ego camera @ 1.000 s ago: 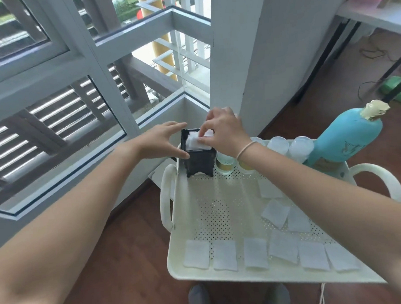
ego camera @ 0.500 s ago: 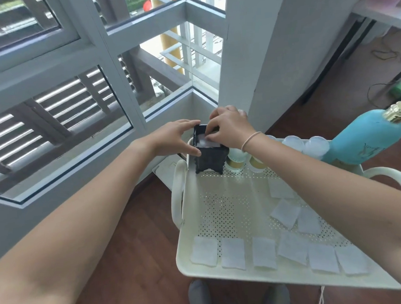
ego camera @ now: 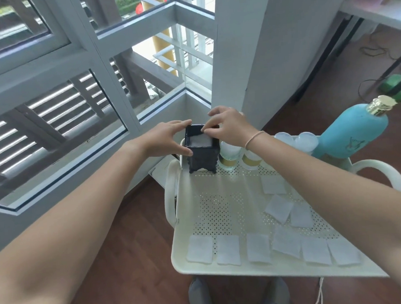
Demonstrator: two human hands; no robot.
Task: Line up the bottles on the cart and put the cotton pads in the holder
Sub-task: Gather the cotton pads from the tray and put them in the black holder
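Observation:
A black square holder (ego camera: 202, 158) stands at the cart tray's far left corner. My left hand (ego camera: 168, 139) grips its left side, thumb on the front wall. My right hand (ego camera: 228, 127) hovers over its top, thumb and forefinger pinched at the far edge of a white cotton pad (ego camera: 202, 141) that lies inside the holder. Several more cotton pads lie loose on the tray, a row along the near edge (ego camera: 228, 249) and others at the right (ego camera: 279, 208). Small bottles (ego camera: 229, 158) line the far edge, and a tall teal bottle (ego camera: 354, 132) stands at the far right.
The cream perforated cart tray (ego camera: 221, 209) has loop handles at left (ego camera: 170, 195) and right (ego camera: 381, 172). A window wall and a white pillar (ego camera: 248, 56) stand just beyond the cart. My shoes (ego camera: 200, 296) show on the wood floor below.
The pad my right hand held above the holder has gone down into it and now lies flat inside. My left hand has closed tighter on the holder's side.

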